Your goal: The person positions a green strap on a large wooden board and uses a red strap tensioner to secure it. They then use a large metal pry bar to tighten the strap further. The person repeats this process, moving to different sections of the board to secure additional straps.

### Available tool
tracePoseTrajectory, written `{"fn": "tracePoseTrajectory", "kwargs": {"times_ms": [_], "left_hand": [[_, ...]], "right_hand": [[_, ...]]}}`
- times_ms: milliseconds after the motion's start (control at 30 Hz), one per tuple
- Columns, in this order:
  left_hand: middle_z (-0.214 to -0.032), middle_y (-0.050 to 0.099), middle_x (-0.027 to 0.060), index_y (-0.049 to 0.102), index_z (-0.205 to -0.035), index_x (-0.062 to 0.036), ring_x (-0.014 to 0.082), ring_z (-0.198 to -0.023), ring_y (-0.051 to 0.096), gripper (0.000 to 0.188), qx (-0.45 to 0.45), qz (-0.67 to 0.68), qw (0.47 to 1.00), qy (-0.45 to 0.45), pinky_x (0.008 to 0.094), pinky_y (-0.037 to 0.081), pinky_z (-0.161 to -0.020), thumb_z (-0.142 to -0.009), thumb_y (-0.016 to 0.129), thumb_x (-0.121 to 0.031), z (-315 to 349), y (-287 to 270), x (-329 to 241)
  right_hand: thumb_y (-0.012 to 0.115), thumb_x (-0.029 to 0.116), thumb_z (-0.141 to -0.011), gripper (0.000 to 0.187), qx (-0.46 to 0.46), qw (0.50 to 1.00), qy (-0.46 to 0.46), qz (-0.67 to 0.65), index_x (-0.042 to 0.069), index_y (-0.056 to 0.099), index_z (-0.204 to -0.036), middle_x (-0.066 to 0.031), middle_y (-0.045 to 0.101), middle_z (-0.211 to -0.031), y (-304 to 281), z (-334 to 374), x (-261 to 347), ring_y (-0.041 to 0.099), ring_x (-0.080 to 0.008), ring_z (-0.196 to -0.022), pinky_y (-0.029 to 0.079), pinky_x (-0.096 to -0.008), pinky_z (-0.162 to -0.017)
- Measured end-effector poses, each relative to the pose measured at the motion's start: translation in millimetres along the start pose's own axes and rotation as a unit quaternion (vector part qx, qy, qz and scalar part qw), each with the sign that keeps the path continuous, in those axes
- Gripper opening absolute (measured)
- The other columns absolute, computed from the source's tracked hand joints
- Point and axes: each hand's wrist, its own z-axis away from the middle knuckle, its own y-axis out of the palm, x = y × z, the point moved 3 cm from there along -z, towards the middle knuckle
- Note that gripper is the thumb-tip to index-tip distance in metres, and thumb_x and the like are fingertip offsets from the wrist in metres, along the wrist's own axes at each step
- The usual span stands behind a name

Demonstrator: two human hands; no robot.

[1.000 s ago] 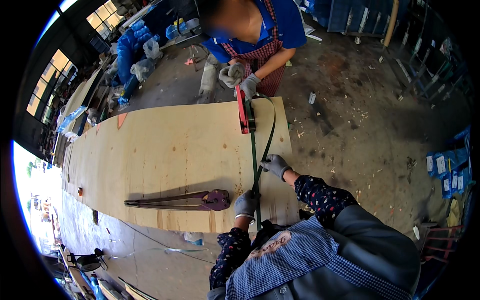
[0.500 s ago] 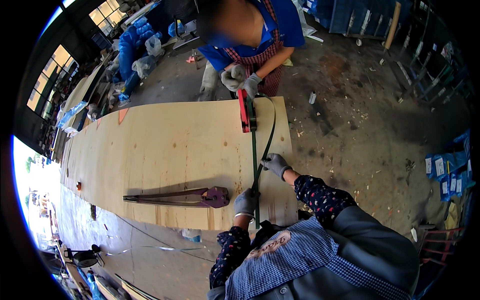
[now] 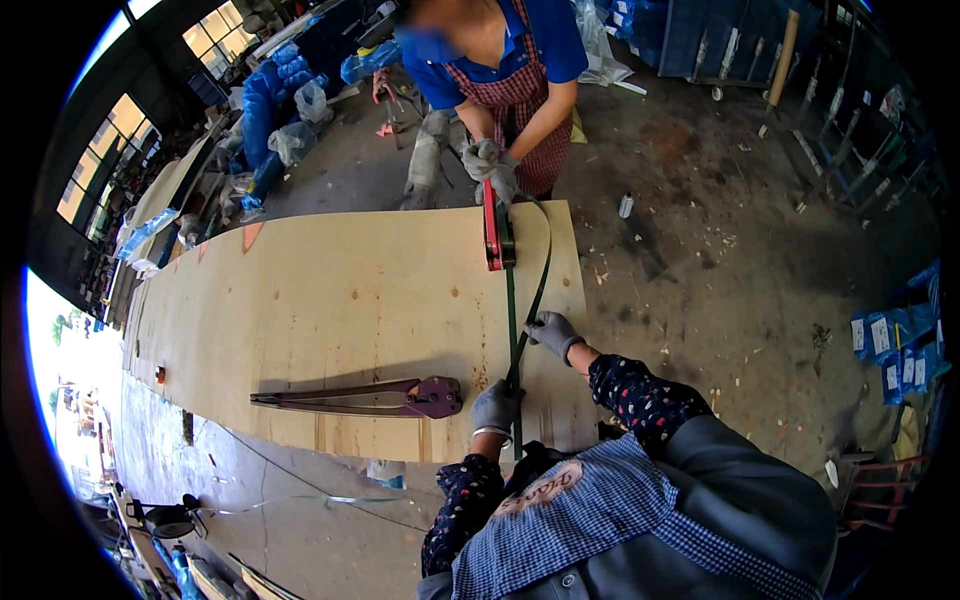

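Green strap (image 3: 512, 310) in hand (image 3: 495, 407), can (image 3: 626, 206) on floor (image 3: 690, 290)

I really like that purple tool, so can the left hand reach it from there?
Probably yes: the purple tool lies on the board close beside the left hand, with nothing between, though that hand seems busy holding the green strap.

Plywood board (image 3: 380, 330): knotted, stained. Directly upon it: long-handled purple tool (image 3: 434, 397), near side; green strap (image 3: 511, 305), running near to far towards the right; red tool (image 3: 492, 232), far right.
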Motion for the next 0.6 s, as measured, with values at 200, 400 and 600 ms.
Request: {"fn": "tracePoseTrajectory", "kwargs": {"times_ms": [200, 400, 600], "left_hand": [[-0.08, 0.065, 0.0165, 0.063, -0.085, -0.007, 0.0365, -0.08, 0.062, 0.04, -0.002, -0.002, 1.0, 0.005, 0.0455, 0.047, -0.067, -0.074, 0.068, -0.046, 0.7, 1.6, 1.4], [-0.079, 0.065, 0.0161, 0.063, -0.085, -0.0073, 0.0363, -0.079, 0.062, 0.039, -0.009, 0.001, 1.0, 0.009, 0.0455, 0.047, -0.067, -0.074, 0.068, -0.045, 0.5, 3.9, 5.1], [-0.079, 0.065, 0.0159, 0.063, -0.085, -0.0077, 0.0359, -0.079, 0.062, 0.039, 0.0, -0.002, 1.0, 0.009, 0.0454, 0.047, -0.067, -0.074, 0.067, -0.045, 0.5, 2.6, 2.7]], "right_hand": [[0.068, 0.022, -0.083, 0.019, 0.005, 1.0, 0.002, -0.02, 0.004, 0.062, -0.082, -0.0014, 0.063, -0.07, 0.8, 3.8, 0.1, 0.059, -0.0083, -0.061, 0.047, -0.0252, -0.059], [0.068, 0.021, -0.083, 0.019, 0.005, 1.0, -0.003, 0.004, 0.004, 0.062, -0.083, -0.0014, 0.063, -0.071, 0.0, 2.9, -0.1, 0.059, -0.0088, -0.061, 0.047, -0.025, -0.059], [0.068, 0.023, -0.084, 0.02, 0.0, 1.0, 0.003, 0.014, 0.004, 0.062, -0.082, -0.0012, 0.064, -0.07, -0.2, 2.5, -2.5, 0.059, -0.0087, -0.06, 0.047, -0.025, -0.058]]}}
